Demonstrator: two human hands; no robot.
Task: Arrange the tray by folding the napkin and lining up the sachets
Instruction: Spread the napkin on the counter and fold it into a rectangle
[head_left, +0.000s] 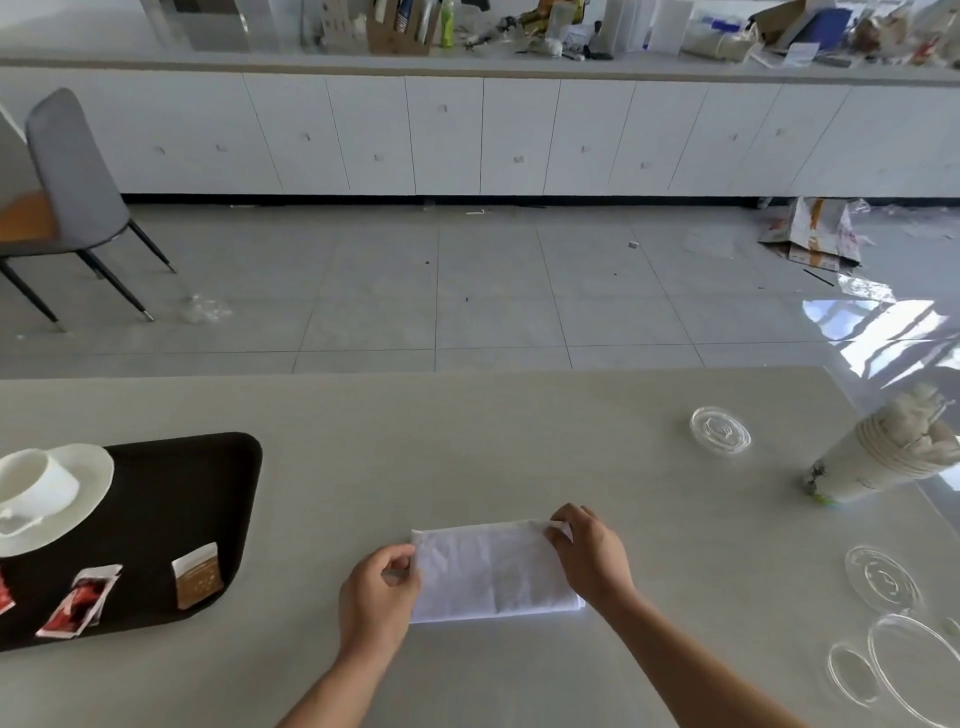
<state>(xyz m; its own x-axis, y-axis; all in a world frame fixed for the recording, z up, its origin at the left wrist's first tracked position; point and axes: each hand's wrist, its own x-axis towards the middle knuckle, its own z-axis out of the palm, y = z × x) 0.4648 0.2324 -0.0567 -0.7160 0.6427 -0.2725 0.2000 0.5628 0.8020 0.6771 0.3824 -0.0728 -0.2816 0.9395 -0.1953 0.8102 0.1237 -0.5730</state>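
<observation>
tray (228, 519) left, holding sachets (78, 603) | napkin (493, 571) centre on table (519, 441) | cups (878, 457) right

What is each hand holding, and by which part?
The folded white napkin: the left hand pinches its left edge, the right hand pinches its far right corner.

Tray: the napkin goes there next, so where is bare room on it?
Bare: the tray's far right part, between the saucer and the right rim, beyond the brown sachet. Crowded: the near edge around the red sachet.
</observation>
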